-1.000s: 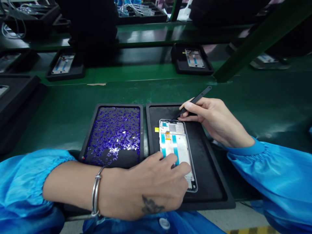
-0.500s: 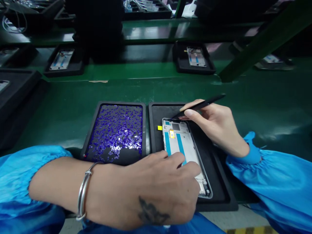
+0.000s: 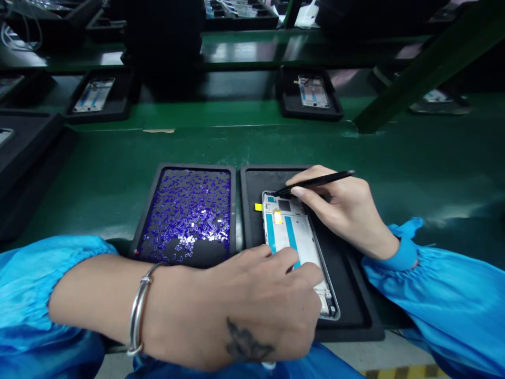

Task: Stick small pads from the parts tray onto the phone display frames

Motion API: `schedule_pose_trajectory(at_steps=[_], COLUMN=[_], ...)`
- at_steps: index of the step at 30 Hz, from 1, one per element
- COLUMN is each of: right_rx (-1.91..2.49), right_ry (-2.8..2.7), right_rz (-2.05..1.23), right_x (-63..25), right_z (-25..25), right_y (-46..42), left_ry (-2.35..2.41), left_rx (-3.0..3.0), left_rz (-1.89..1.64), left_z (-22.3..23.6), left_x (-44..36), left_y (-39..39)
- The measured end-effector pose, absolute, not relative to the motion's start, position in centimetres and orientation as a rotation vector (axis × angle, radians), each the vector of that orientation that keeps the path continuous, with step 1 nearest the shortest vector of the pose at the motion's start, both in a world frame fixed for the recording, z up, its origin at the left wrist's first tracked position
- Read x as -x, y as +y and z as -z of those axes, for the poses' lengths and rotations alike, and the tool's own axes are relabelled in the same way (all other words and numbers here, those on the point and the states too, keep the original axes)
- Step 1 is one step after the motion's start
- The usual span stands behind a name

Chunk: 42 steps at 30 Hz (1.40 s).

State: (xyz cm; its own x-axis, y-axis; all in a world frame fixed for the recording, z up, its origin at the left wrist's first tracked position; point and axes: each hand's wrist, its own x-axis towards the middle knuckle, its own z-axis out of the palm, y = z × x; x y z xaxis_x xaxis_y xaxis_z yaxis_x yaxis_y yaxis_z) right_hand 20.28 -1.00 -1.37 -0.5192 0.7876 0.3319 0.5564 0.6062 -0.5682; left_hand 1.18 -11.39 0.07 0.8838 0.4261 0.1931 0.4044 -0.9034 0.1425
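A phone frame [image 3: 294, 239] with blue strips and a small yellow tab lies in a black tray [image 3: 355, 310] before me. My left hand [image 3: 252, 310] rests on its lower half, fingers curled and pressing it down. My right hand [image 3: 339, 208] pinches black tweezers [image 3: 315, 182], whose tips touch the frame's top edge. To the left, a second black tray [image 3: 185, 216] holds several tiny blue parts.
A green belt [image 3: 414, 158] runs across behind the trays. Further black trays with phone frames [image 3: 311, 92] [image 3: 94, 95] sit on the belt beyond. A dark tray stack [image 3: 23, 152] stands at the left. A green diagonal strut [image 3: 426, 63] crosses at upper right.
The tweezers have tilted lower and flatter while their tips stay at the frame's top edge. My right hand has settled downward. My left hand holds still on the frame.
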Motion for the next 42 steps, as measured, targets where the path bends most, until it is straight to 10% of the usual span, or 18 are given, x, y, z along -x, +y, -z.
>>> schedule_pose_trajectory(at_steps=[42], right_rx=[1.116], right_ry=[-1.627], right_rz=[-0.952], right_x=[-20.6], right_z=[0.8], right_y=[0.0], left_ry=[0.600], left_rx=[-3.061], left_rz=[-0.117], left_z=[0.8], left_x=[-1.9], left_y=[-11.4])
